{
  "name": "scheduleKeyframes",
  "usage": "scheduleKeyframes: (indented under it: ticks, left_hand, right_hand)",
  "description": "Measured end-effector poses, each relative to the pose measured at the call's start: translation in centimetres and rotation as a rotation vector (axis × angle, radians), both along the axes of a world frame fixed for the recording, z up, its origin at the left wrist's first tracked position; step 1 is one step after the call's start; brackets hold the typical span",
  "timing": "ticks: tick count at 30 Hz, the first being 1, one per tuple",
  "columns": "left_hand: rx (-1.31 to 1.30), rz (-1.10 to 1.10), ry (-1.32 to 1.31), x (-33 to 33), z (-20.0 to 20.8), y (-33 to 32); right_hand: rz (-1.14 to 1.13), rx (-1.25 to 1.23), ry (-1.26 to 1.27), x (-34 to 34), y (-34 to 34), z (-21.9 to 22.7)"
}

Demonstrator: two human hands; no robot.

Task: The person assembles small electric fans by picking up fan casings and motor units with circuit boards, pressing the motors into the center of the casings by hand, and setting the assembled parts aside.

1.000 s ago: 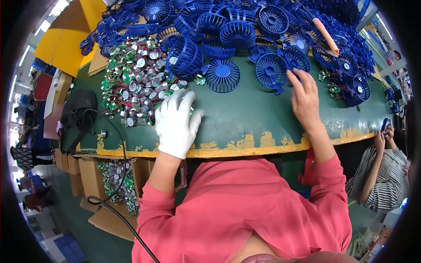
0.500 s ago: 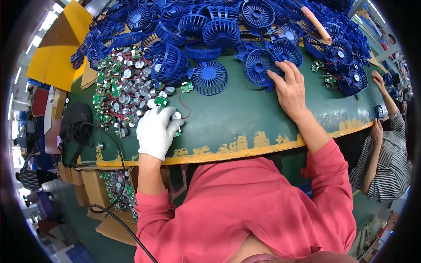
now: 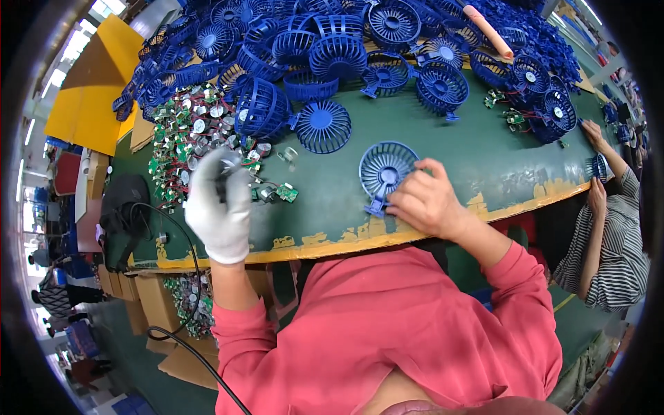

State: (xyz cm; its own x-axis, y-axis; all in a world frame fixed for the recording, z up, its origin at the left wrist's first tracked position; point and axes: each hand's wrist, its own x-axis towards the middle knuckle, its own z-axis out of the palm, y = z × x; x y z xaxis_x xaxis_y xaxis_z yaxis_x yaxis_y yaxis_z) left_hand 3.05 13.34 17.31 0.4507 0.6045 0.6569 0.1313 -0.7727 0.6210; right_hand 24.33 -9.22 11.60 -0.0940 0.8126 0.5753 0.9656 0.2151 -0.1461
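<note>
the right hand [image 3: 427,202] holds a blue round fan grille [image 3: 384,170] near the counter [image 3: 332,207] edge, at about 3 o'clock from the left hand [image 3: 220,204]; its fingers are closed on the grille's rim. the gloved left hand is curled around a small dark part, maybe a motor, i cannot tell. it seems the part goes into the grille, so the next move needs careful centering. the grille is slotted, with a small stand.
</note>
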Motion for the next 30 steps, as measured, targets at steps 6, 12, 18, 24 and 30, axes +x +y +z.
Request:
scheduleKeyframes:
  ticks: [6, 12, 18, 24, 30]
  left_hand:
    - [-0.187, -0.311, -0.38, 0.6, 0.5, -2.6]
    - [-0.767, -0.66, -0.562, 0.3, 0.8, -4.3]
    - [-1.087, -0.509, -0.258, -0.6, 2.4, -5.6]
    - [-0.973, -0.744, 0.222, 0.0, 0.4, -8.2]
    - [-0.93, -0.778, 0.27, 1.2, -0.5, -8.7]
  right_hand:
    - [-0.106, -0.046, 0.094, -3.9, -0.2, 0.3]
    - [-0.115, -0.11, 0.269, -5.4, -0.1, 1.0]
    - [-0.07, -0.147, 0.384, -5.3, 0.3, 2.8]
    - [0.112, 0.089, 0.231, -5.9, 0.8, 4.9]
    - [0.048, 0.122, 0.185, -5.6, 0.9, 4.0]
